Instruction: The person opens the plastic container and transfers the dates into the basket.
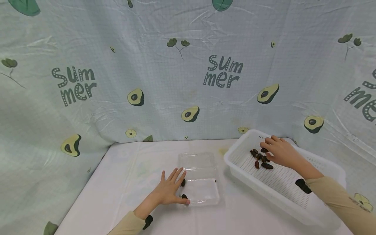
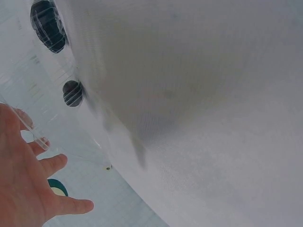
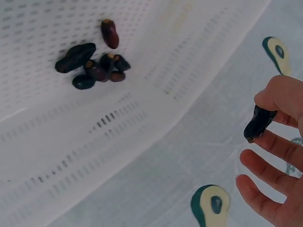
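Note:
My right hand pinches a dark, glossy date between thumb and index finger, above the far end of a white perforated basket. A cluster of dates lies on the basket floor below. On the left, my left hand spreads its fingers along the left edge of a clear plastic clamshell box, whose lid is folded back. Two dates, one farther back and one nearer, show at the box's left side, partly behind the hand.
A white-covered table carries the box and the basket, with the basket to the right. Behind it hangs a pale curtain printed with avocados and lettering. The basket's raised walls surround the loose dates.

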### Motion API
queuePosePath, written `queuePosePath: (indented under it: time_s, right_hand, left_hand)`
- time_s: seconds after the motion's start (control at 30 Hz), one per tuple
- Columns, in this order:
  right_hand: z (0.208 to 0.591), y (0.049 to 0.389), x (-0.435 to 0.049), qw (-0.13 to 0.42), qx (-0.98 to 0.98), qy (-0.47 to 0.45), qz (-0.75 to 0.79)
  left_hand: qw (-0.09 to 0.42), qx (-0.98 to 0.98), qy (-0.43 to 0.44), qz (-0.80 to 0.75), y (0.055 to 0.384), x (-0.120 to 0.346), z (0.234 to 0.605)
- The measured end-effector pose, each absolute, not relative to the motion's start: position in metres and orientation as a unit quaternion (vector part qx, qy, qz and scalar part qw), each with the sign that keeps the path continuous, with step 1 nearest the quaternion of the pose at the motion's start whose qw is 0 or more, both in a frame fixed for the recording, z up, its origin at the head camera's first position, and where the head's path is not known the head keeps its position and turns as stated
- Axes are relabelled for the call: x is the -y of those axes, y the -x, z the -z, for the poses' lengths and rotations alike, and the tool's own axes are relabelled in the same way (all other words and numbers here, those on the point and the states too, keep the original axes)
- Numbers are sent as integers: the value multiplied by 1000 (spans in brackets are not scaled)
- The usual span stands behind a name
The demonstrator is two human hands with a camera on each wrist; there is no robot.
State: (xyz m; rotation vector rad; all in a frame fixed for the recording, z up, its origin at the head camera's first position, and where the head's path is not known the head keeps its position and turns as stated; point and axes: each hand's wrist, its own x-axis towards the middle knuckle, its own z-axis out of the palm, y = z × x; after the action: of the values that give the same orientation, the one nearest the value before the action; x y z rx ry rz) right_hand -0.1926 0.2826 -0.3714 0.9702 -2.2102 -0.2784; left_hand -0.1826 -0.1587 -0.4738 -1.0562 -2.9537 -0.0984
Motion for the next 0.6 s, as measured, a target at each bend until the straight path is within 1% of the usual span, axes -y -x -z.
queuePosePath:
  time_s: [0.2, 0.47, 0.6]
  right_hand:
    - [384, 202, -303, 335, 876, -329, 115]
    - [407, 213, -326, 306, 906, -273, 103]
    - [418, 217, -332, 277, 925, -241, 99]
  left_hand:
    - [8, 941, 336, 26, 183, 158, 475]
    - [4, 942, 336, 25, 182, 158, 474]
    - [-1, 942, 335, 29, 181, 158, 473]
